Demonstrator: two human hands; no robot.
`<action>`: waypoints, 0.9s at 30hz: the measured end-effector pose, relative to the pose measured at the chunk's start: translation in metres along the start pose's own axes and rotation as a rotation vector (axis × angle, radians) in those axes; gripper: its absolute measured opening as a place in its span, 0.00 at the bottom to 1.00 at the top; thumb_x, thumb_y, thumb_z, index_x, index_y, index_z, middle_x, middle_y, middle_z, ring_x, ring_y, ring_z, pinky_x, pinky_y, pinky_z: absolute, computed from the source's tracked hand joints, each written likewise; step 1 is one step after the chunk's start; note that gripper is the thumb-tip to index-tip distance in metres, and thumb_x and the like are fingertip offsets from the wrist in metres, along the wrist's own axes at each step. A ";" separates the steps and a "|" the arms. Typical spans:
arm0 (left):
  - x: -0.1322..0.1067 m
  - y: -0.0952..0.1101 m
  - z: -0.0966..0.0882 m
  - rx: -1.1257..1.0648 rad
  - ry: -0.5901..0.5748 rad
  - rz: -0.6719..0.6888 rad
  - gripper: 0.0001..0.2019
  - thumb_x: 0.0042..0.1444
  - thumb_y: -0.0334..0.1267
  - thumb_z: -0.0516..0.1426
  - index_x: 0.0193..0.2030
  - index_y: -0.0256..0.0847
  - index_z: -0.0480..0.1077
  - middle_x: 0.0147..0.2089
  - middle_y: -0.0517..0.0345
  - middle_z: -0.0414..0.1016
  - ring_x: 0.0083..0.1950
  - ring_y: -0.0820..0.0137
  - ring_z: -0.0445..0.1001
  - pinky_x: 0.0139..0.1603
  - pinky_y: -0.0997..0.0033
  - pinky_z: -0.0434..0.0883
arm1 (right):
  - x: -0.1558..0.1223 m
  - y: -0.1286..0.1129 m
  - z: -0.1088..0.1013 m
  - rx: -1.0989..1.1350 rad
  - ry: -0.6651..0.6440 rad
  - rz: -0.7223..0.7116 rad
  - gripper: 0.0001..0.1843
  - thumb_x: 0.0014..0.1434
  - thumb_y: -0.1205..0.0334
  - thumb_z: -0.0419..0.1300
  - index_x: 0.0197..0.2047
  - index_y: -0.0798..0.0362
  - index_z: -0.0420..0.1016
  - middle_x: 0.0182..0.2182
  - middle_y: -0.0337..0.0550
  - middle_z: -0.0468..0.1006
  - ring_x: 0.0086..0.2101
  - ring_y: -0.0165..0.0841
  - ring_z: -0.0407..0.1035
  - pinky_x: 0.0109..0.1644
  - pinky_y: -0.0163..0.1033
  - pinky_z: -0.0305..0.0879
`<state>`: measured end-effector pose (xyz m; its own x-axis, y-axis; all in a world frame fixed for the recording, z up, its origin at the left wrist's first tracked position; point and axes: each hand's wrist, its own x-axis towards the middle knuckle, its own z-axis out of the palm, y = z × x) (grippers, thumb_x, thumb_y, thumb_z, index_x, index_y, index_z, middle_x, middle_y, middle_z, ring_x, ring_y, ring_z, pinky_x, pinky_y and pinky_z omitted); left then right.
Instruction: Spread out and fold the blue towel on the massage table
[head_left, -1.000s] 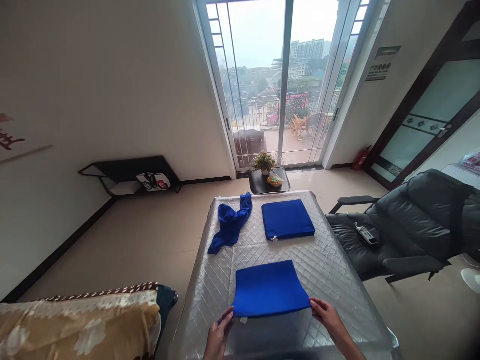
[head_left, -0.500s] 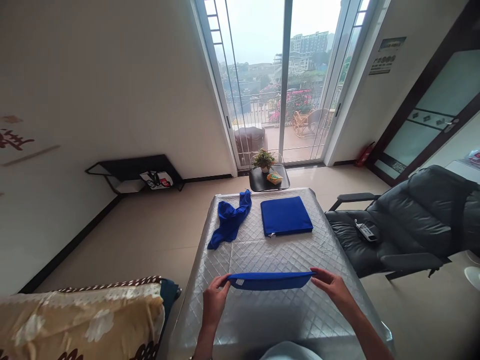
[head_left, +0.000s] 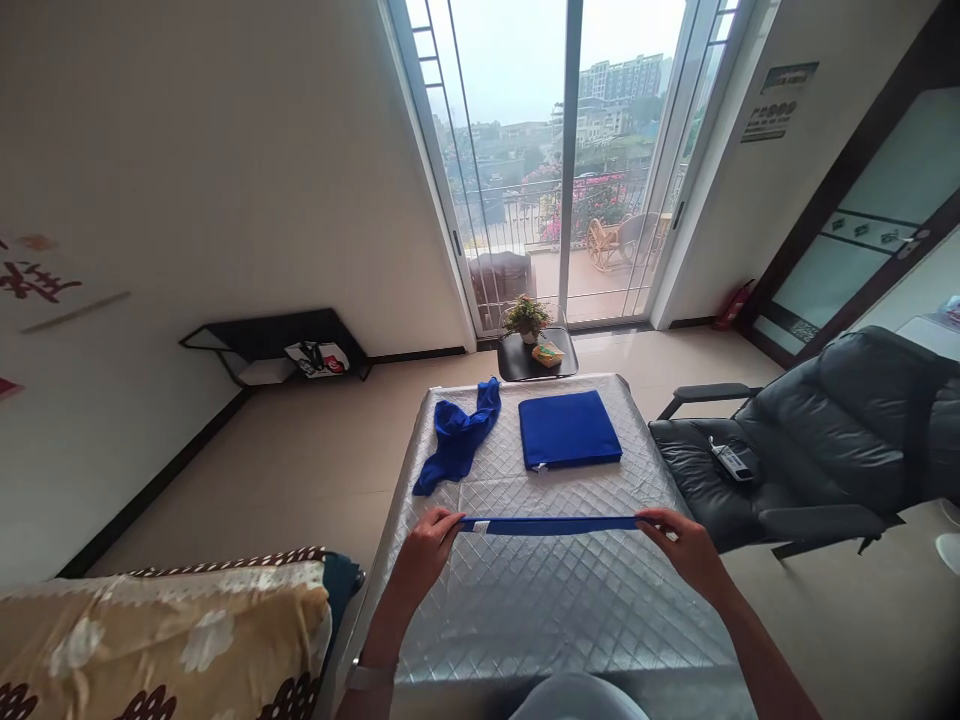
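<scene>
A blue cloth (head_left: 555,526) is stretched between my two hands, seen nearly edge-on as a narrow strip, with a white label near its left end. My left hand (head_left: 429,548) pinches the left corner and my right hand (head_left: 679,540) pinches the right corner. Beneath it lies the silver quilted table cover (head_left: 570,620). Beyond, a neatly folded stack of blue cloth (head_left: 570,430) sits at the far right of the table, a white tag at its near edge. To its left lies a crumpled blue cloth (head_left: 459,435).
A black chair (head_left: 817,450) with a remote-like device (head_left: 730,460) stands at the right. Behind the table is a small black stand (head_left: 517,363) with a potted plant (head_left: 527,318). A flower-patterned cover (head_left: 172,630) is at the lower left. Sliding glass doors (head_left: 570,200) face me.
Both hands have moved forward, away from my body, and slightly farther apart. The held cloth now looks tauter and thinner. The folded stack and crumpled cloth stay in place.
</scene>
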<state>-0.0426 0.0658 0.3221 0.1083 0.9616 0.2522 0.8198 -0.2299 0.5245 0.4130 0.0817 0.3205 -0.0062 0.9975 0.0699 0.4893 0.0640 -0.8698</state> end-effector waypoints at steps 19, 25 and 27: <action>0.019 0.036 -0.020 -0.306 -0.404 -0.095 0.13 0.59 0.53 0.61 0.37 0.49 0.82 0.38 0.55 0.82 0.37 0.66 0.78 0.40 0.70 0.75 | -0.018 0.008 -0.063 -0.098 -0.060 -0.043 0.20 0.59 0.38 0.63 0.42 0.42 0.85 0.38 0.49 0.83 0.32 0.39 0.76 0.32 0.40 0.76; 0.077 0.014 0.050 -0.193 -0.553 -0.242 0.12 0.54 0.49 0.62 0.35 0.45 0.83 0.24 0.62 0.77 0.28 0.69 0.74 0.33 0.74 0.66 | 0.049 0.060 -0.027 -0.111 -0.277 0.130 0.13 0.59 0.50 0.63 0.38 0.47 0.84 0.21 0.36 0.78 0.25 0.34 0.72 0.33 0.36 0.67; 0.116 0.011 0.067 -0.113 -0.513 -0.244 0.10 0.55 0.45 0.61 0.36 0.45 0.83 0.22 0.63 0.76 0.27 0.70 0.74 0.33 0.74 0.65 | 0.093 0.067 -0.019 -0.161 -0.277 0.143 0.11 0.58 0.55 0.62 0.38 0.48 0.84 0.18 0.34 0.77 0.24 0.34 0.72 0.34 0.36 0.66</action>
<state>0.0165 0.1847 0.3026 0.2060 0.9318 -0.2989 0.7930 0.0200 0.6088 0.4619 0.1783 0.2782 -0.1532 0.9674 -0.2015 0.6337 -0.0603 -0.7713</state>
